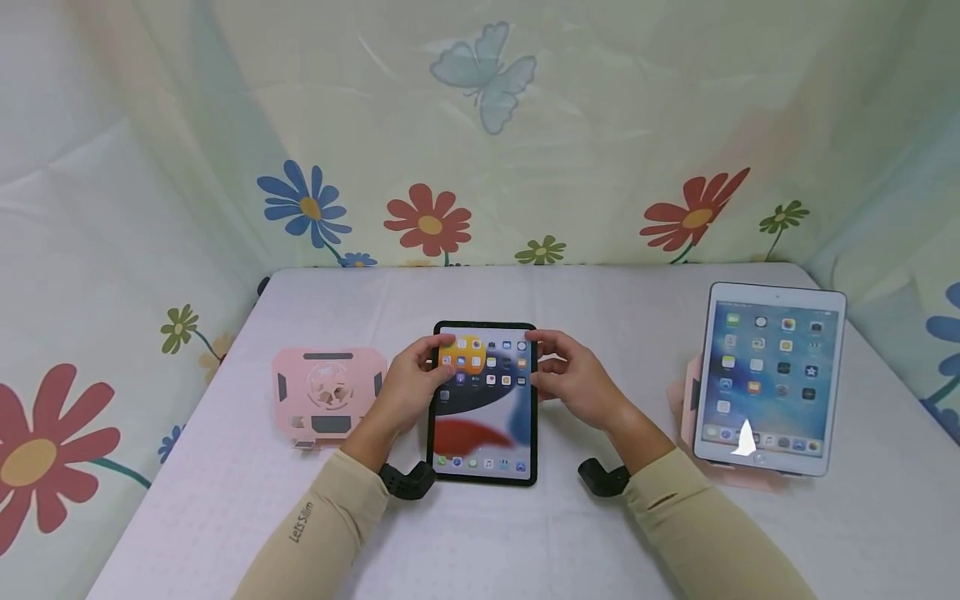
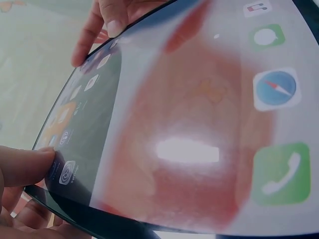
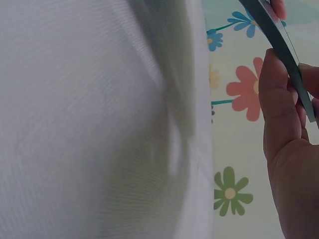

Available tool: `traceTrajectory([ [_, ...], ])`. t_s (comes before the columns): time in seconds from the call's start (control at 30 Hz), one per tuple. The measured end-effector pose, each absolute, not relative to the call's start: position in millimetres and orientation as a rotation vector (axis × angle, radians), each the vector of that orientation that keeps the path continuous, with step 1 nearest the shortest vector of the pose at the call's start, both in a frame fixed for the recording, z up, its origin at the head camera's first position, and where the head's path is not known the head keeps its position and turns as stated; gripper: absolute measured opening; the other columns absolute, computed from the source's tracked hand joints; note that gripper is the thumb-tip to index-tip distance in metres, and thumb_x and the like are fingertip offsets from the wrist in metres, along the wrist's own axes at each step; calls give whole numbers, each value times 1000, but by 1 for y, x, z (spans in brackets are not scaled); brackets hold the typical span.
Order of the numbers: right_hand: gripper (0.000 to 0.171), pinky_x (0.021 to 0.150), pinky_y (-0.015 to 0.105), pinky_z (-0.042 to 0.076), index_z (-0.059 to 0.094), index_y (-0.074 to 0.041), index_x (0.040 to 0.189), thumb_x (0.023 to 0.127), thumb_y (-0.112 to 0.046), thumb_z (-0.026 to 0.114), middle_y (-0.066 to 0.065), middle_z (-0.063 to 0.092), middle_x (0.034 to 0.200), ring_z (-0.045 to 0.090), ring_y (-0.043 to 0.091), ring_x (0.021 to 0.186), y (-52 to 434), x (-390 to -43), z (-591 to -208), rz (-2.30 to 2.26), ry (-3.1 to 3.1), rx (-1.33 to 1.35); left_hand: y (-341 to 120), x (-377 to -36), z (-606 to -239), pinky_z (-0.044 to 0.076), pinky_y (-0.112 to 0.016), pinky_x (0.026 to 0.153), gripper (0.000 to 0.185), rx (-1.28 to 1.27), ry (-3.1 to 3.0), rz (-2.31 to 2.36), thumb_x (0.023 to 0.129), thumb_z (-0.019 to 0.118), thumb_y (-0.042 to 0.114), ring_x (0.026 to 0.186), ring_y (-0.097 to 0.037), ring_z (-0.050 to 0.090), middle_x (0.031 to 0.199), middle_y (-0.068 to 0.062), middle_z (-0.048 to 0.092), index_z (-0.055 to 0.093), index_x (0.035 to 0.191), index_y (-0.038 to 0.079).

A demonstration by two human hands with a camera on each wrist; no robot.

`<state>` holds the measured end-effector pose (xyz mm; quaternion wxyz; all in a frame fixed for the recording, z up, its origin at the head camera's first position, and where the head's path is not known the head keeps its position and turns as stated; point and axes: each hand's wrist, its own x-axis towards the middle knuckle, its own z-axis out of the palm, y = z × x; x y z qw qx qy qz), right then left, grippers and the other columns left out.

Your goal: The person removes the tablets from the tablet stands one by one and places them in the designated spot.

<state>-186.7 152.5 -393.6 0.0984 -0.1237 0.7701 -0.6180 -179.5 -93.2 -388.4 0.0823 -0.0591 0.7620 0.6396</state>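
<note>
Holding the black-framed tablet [image 1: 483,404] by its upper side edges, my left hand [image 1: 411,385] and right hand [image 1: 577,383] each pinch it thumb-over-screen to keep it steady between the empty pink stand [image 1: 327,397] and the white tablet [image 1: 771,379].

Black-framed tablet [image 1: 483,408] at table [image 1: 600,292] centre, gripped at 9 and 3 o'clock by left hand [image 1: 414,379] and right hand [image 1: 573,379]. Pink plastic stand [image 1: 326,398] lies at 9 o'clock. White-framed tablet [image 1: 768,379] leans at 3 o'clock.

The black-framed tablet [image 1: 483,400] shows a red-and-grey screen; the stand [image 1: 328,398] is pink, the tabletop [image 1: 600,300] white, the curtain [image 1: 480,125] pale and flower-printed.
</note>
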Motion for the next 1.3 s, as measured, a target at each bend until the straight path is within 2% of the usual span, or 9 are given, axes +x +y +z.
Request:
traceTrajectory([
  [0.27, 56, 74, 35, 60, 46, -6, 146, 92, 5, 61, 20, 47, 118, 60, 30, 98, 152, -189, -400, -1819, 2277, -330, -93, -179, -392, 56, -39, 88, 42, -170, 2300, 1892, 98, 64, 5, 116, -31, 57, 134, -11, 54, 58, 137, 20],
  [0.53, 60, 76, 36, 60, 46, -6, 147, 92, -2, 68, 20, 48, 122, 60, 30, 99, 150, -188, -402, -1798, 2285, -304, -94, -179, -395, 58, -37, 84, 49, -130, 2304, 1881, 96, 68, 11, 111, -30, 60, 135, -11, 52, 55, 143, 19],
  [0.77, 62, 78, 40, 60, 45, -5, 147, 91, -8, 71, 21, 49, 127, 63, 29, 100, 151, -187, -404, -1784, 2288, -274, -95, -174, -394, 57, -37, 83, 58, -105, 2424, 1646, 96, 69, 27, 104, -27, 61, 133, -14, 56, 47, 150, 33],
  [0.93, 63, 78, 42, 60, 45, -3, 147, 90, -7, 71, 24, 50, 133, 64, 31, 104, 150, -186, -406, -1806, 2242, -254, -95, -173, -393, 51, -48, 96, 64, -81, 2468, 1599, 96, 70, 27, 118, -33, 55, 147, -16, 46, 43, 153, 32],
  [1.1, 62, 80, 42, 59, 45, -3, 146, 90, -5, 71, 26, 47, 140, 62, 36, 113, 147, -185, -409, -1817, 2201, -228, -96, -173, -394, 35, -56, 110, 67, -34, 2497, 1579, 94, 72, 27, 138, -35, 39, 156, -15, 36, 41, 154, 29],
  [1.3, 64, 83, 40, 58, 44, -5, 147, 90, -6, 72, 24, 45, 145, 59, 38, 120, 140, -185, -410, -1788, 2198, -213, -96, -173, -395, 28, -59, 113, 72, -50, 2500, 1558, 94, 72, 28, 145, -37, 29, 160, -13, 30, 36, 156, 29],
])
